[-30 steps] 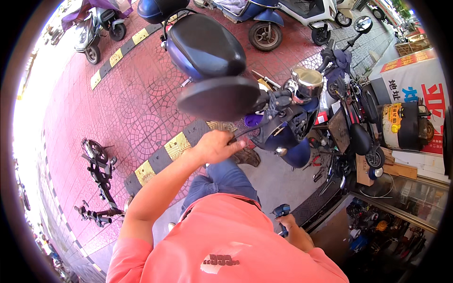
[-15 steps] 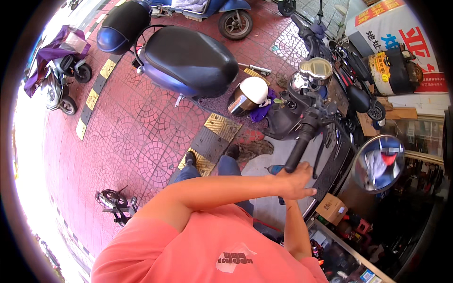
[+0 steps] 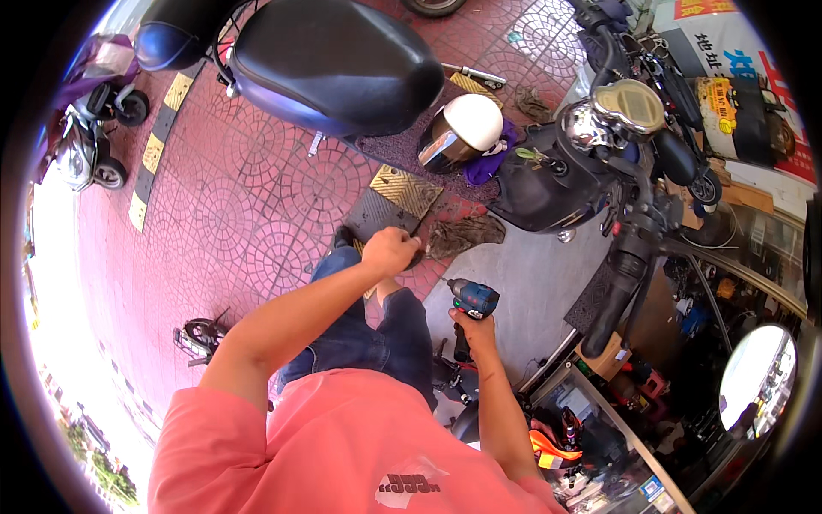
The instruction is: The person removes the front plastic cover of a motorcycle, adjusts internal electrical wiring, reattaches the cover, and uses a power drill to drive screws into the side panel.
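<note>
My right hand (image 3: 476, 332) is wrapped round the grip of a blue and black cordless impact driver (image 3: 473, 298), whose nose points to the left. My left hand (image 3: 392, 251) hovers over my bent leg, its fingers curled; whatever lies inside them, if anything, is hidden. In front of me stands an electric scooter with a black seat (image 3: 338, 64). A white helmet with a dark visor (image 3: 462, 130) rests on its footboard beside a purple cloth (image 3: 490, 163). The scooter's handlebar grip (image 3: 616, 291) reaches toward me on the right.
A dirty rag (image 3: 465, 236) lies on the ground near a yellow and black ramp (image 3: 396, 199). To the lower right is a glass display case (image 3: 591, 428) with a cardboard box (image 3: 606, 355) behind it. A round mirror (image 3: 758, 381) sticks out at the right.
My left hand has moved left, away from the handlebar, down over my legs. The impact driver, mostly hidden before, now shows in my right hand. My view has shifted and my knees are bent.
</note>
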Tool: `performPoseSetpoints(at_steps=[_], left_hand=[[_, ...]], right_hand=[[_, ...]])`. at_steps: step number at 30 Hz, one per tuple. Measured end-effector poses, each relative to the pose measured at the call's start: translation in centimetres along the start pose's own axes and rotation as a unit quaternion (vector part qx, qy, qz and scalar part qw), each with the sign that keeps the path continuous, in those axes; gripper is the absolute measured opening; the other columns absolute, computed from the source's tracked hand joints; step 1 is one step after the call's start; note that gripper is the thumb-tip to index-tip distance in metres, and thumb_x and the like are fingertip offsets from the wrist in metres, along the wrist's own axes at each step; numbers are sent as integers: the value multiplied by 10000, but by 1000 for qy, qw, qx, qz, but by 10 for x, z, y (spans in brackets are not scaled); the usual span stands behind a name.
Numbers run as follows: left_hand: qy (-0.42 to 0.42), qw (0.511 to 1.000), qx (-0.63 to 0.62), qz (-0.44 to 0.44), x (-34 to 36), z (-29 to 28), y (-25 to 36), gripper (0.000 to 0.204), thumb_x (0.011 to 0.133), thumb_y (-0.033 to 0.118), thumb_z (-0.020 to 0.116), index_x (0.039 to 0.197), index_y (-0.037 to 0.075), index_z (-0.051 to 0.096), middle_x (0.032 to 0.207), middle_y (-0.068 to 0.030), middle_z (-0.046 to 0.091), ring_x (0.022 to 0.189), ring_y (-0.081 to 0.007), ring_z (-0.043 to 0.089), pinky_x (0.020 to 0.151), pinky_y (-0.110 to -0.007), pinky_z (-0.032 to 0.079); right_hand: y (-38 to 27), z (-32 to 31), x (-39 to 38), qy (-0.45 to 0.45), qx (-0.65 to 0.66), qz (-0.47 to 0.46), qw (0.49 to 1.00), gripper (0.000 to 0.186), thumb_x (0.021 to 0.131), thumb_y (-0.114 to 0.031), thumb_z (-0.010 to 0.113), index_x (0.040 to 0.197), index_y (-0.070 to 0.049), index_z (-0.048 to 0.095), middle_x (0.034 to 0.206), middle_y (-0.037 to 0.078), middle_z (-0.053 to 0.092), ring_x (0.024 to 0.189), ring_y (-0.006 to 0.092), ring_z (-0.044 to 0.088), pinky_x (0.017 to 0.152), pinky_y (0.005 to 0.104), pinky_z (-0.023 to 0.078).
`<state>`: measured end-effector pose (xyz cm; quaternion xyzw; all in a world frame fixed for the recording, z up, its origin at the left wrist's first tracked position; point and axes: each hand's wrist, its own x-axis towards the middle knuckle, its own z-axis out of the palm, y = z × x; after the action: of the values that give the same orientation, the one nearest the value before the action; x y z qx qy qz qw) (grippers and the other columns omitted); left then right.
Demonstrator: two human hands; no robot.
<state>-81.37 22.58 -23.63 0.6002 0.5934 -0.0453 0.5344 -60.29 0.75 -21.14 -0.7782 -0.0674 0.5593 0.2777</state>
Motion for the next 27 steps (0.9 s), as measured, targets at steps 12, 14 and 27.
performPoseSetpoints(at_steps=[12,14,27], left_hand=[[15,942,-238,236,232,61,-69,185,1023,158,662,984,-23,655,924,-93,688,892,-171,672,788,-316,520],[153,821,-124,536,264,55,-75,148,983,156,678,1013,11,676,1052,-128,701,1013,-262,664,873,-404,516],[-211,752,45,623,315,129,-112,584,823,205,887,1314,70,600,1219,-156,681,1082,-401,684,865,-454,573]], right_hand=[[-11,63,254,17,-209,-508,836,264,817,-228,888,969,-58,755,933,98,766,808,288,726,791,390,581],[-5,76,305,12,-236,-566,790,287,787,-237,896,970,-63,758,933,108,767,812,325,727,791,405,584],[98,78,388,-101,-25,-430,897,495,745,-216,973,1131,-28,726,885,61,745,821,154,687,784,327,557]])
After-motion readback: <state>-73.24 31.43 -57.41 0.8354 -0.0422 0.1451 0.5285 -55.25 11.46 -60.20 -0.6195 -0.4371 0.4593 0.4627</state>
